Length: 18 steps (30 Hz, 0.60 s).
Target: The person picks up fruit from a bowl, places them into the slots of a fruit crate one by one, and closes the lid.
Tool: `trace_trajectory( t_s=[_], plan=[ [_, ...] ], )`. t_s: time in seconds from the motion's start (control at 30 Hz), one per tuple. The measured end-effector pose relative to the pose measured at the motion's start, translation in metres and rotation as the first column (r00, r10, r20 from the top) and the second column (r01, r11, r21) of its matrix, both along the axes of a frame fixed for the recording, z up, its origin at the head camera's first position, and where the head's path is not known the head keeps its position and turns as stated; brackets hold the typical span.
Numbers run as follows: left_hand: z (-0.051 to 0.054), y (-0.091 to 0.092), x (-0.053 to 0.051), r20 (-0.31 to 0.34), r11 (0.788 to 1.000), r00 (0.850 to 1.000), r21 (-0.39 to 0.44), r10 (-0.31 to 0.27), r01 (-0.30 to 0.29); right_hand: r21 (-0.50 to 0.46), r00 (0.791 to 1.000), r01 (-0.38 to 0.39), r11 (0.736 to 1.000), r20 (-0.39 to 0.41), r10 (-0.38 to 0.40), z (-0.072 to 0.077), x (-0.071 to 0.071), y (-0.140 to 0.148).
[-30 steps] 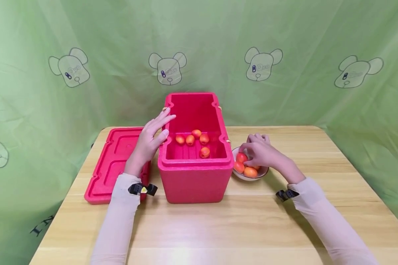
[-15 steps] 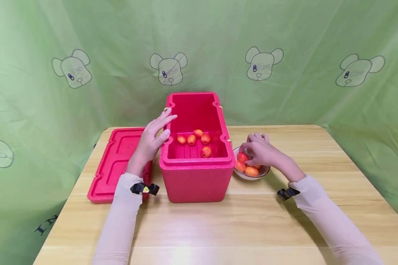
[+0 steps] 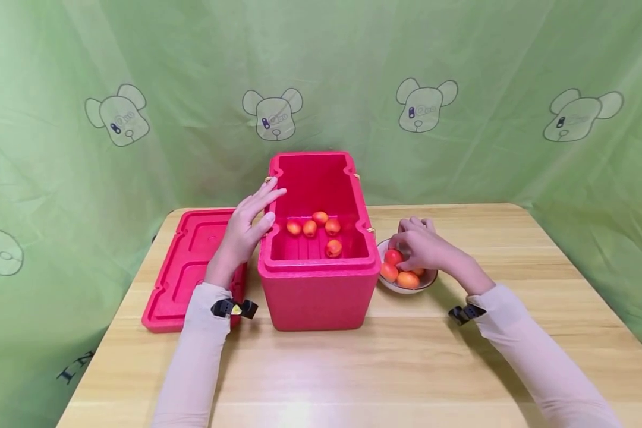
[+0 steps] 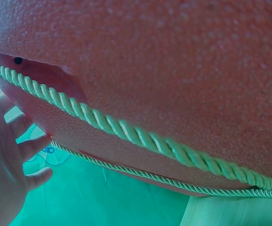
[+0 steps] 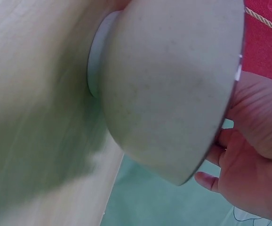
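Observation:
A red foam box [image 3: 318, 300] stands upright without its lid at the table's middle. Several orange-red loquats [image 3: 333, 248] lie on its floor. My left hand [image 3: 242, 229] rests on the box's left rim, fingers spread; in the left wrist view a twisted rope [image 4: 126, 131] runs along the box wall beside it. Right of the box is a white bowl [image 3: 405, 289] with a dark rim, holding more loquats. My right hand [image 3: 424, 246] reaches into it, thumb and forefinger either side of a redder loquat [image 3: 393, 257]. Its other fingertips are hidden, and the right wrist view shows mainly the bowl's outside.
The red lid [image 3: 184, 273] lies flat on the wooden table [image 3: 321, 374] left of the box, partly under my left forearm. A green curtain [image 3: 348, 71] with bear-head drawings hangs behind the table and along its sides.
The head view has shifted slightly, so everything sits a little further right. Both hands hold their places at the box rim and in the bowl, and the loquats have not visibly moved.

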<state>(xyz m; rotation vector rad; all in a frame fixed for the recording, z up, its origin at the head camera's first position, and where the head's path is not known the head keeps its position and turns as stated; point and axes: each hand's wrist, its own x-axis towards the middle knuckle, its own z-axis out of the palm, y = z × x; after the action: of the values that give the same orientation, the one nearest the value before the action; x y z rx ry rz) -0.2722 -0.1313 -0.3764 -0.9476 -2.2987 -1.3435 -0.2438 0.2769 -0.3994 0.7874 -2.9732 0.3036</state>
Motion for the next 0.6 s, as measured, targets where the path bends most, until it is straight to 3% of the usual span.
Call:
trace_trajectory(
  t_s=[0.3, 0.6],
  plan=[
    [-0.001, -0.002, 0.001, -0.003, 1.000, 1.000, -0.004, -0.001, 0.001, -0.011, 1.000, 0.012, 1.000, 0.017, -0.012, 0.021, 0.006, 0.004],
    [0.000, 0.000, 0.001, 0.017, 1.000, 1.000, -0.004, -0.003, 0.003, 0.020, 1.000, -0.017, 1.000, -0.013, 0.017, 0.056, 0.010, 0.007]
  ],
)
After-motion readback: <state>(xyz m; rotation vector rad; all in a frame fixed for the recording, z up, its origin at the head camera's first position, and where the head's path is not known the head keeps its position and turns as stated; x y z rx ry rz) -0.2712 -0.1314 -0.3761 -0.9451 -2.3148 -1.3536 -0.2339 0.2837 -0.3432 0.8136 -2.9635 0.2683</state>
